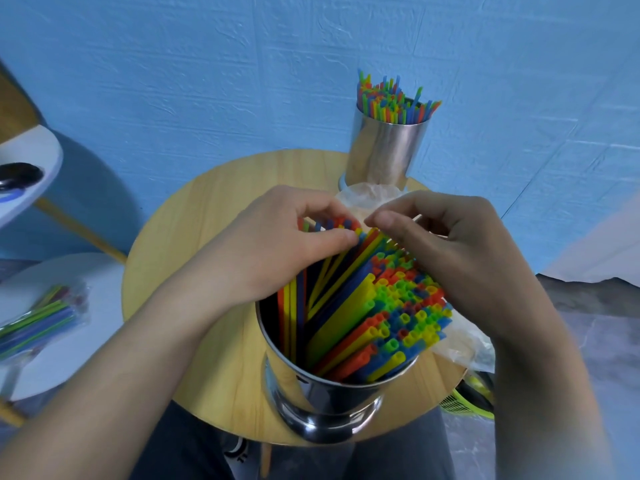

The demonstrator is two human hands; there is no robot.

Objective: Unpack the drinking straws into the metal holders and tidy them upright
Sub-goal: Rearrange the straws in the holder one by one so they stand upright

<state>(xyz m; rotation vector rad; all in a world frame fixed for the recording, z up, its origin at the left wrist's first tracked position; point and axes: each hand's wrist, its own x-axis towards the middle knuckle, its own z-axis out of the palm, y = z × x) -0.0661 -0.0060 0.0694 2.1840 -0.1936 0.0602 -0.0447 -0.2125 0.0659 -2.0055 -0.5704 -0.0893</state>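
A shiny metal holder (325, 396) stands at the near edge of the round wooden table (194, 237), packed with coloured straws (391, 317) that lean to the right and away. My left hand (277, 244) pinches the tops of a bunch of straws on the holder's far left side, fingers curled over their ends. My right hand (450, 244) is curled over the straw tops on the far right side and touches them. A second metal holder (384, 150) at the table's far edge holds upright straws (391, 98).
Crumpled clear plastic wrapping (464, 348) lies on the table right of the near holder and between the two holders. A white stool (93, 327) at the left carries a sealed pack of straws (38, 320). A blue wall stands behind the table.
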